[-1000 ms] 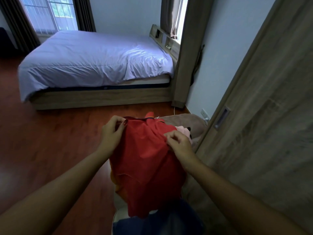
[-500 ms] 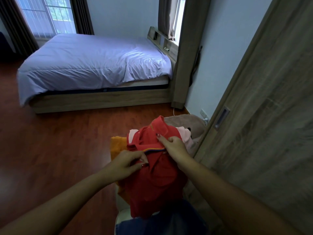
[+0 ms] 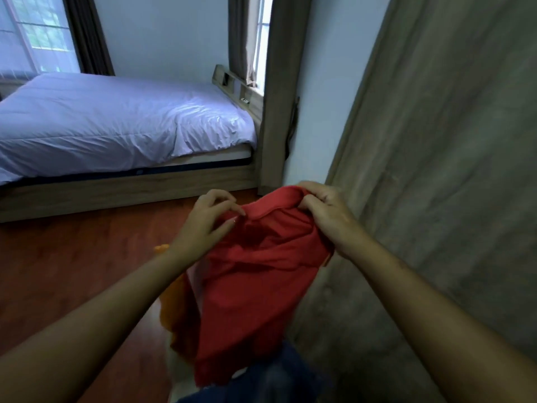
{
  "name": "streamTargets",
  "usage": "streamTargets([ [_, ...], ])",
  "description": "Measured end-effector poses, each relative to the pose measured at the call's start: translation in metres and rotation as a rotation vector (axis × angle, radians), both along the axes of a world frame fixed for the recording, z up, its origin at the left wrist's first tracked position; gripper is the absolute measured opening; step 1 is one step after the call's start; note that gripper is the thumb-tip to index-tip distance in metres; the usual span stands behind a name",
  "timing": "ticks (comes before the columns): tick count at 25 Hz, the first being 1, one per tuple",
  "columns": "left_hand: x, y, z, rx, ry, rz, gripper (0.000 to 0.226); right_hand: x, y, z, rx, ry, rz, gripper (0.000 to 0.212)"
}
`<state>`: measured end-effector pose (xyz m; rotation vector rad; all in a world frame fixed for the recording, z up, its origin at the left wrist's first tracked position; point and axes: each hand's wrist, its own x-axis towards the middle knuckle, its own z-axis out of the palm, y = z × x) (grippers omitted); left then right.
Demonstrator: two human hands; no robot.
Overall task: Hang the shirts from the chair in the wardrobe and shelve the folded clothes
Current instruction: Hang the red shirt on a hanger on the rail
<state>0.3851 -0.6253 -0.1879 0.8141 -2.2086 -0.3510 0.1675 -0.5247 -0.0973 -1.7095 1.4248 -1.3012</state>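
We are looking down at a person's two bare arms reaching forward, both hands working on a red shirt (image 3: 255, 286) that is hanging in the air in front of the body, between the two hands. The left hand (image 3: 203, 225) is pinching the shirt's collar edge at its upper left, its fingers (image 3: 222, 196) curled in, with thumb and fingertips closing together on the fabric. The right hand (image 3: 328, 216) is gripping the bunched cloth at the upper right, its fingers (image 3: 313, 189) clamped round a fold of the collar (the tips are tucked into the fabric, so we are not seeing them fully). From those two grips the shirt is drooping loosely, its lower hem ending over a dark blue garment (image 3: 261, 379) at the bottom edge of the view. Just behind the shirt's left side an orange garment (image 3: 174, 315) is showing, partly covered by it; we cannot tell what it is lying on. On the right a wood-grain door (image 3: 450, 170) is filling the side of the view, close beside the right forearm. Beyond the hands a reddish wooden floor (image 3: 72, 257) is stretching out to a bed (image 3: 116, 123) with a pale cover, and a window (image 3: 37, 33) with a dark curtain (image 3: 90, 33) is showing behind it.
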Motion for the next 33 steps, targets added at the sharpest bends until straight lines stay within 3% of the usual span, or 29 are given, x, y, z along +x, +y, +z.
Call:
streamTargets([
  [2, -0.029, 0.000, 0.003, -0.147, -0.171, -0.057, 0.025, -0.018, 0.034, 0.030, -0.040, 0.010, 0.006, 0.031],
  [5, -0.068, 0.028, 0.016, -0.088, -0.227, -0.294, 0.019, -0.056, 0.091, 0.058, -0.098, -0.038, -0.104, 0.023],
  [11, -0.145, 0.120, 0.071, 0.014, 0.007, -0.446, 0.036, -0.141, 0.238, 0.078, -0.170, 0.152, -0.407, 0.038],
  [14, -0.192, 0.178, 0.100, 0.028, 0.048, -0.464, 0.018, -0.184, 0.324, 0.086, -0.184, 0.284, -0.548, 0.025],
  [17, -0.228, 0.237, 0.127, -0.115, -0.052, -0.552, 0.037, -0.222, 0.400, 0.088, -0.190, 0.451, -0.727, 0.021],
  [22, -0.288, 0.329, 0.171, -0.402, -0.229, -0.618, 0.051, -0.265, 0.506, 0.092, -0.106, 0.534, -0.897, 0.012],
  [27, -0.340, 0.386, 0.193, -0.400, -0.166, -0.661, 0.061, -0.298, 0.539, 0.113, 0.041, 0.424, -0.887, 0.015],
  [31, -0.371, 0.413, 0.215, -0.438, -0.131, -0.754, 0.044, -0.342, 0.516, 0.141, 0.008, 0.673, -1.205, 0.019],
  [33, -0.382, 0.419, 0.223, -0.446, -0.135, -0.782, 0.038, -0.355, 0.499, 0.144, 0.083, 0.667, -1.262, 0.022],
])
